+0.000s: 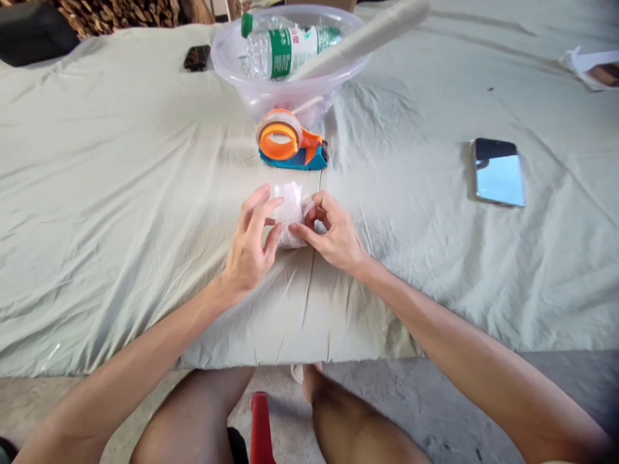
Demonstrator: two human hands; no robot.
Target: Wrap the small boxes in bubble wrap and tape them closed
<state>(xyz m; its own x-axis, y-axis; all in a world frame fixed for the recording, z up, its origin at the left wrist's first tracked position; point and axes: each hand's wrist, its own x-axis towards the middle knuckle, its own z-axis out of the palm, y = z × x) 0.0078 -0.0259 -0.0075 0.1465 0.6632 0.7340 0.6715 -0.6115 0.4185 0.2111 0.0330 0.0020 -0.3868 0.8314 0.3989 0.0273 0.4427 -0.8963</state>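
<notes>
A small pinkish-white packet in clear bubble wrap (290,205) lies on the cloth in front of me. My left hand (250,241) is at its left side, fingers curved and apart, with the thumb and fingertips against the wrap. On the other side, my right hand (336,232) has its thumb pressed on the near part of the packet and its bent fingers at a loose flap of the wrap. Just beyond the packet stands an orange and blue tape dispenser (309,154) with a roll of clear tape. No hand touches it.
A translucent plastic basin (227,61) stands behind the dispenser, holding plastic bottles (280,55) and a long whitish roll (372,35). A phone (498,171) lies at right, a small black device (196,58) at back left. The pale tablecloth (120,161) ends near my legs, above a red seat edge (261,428).
</notes>
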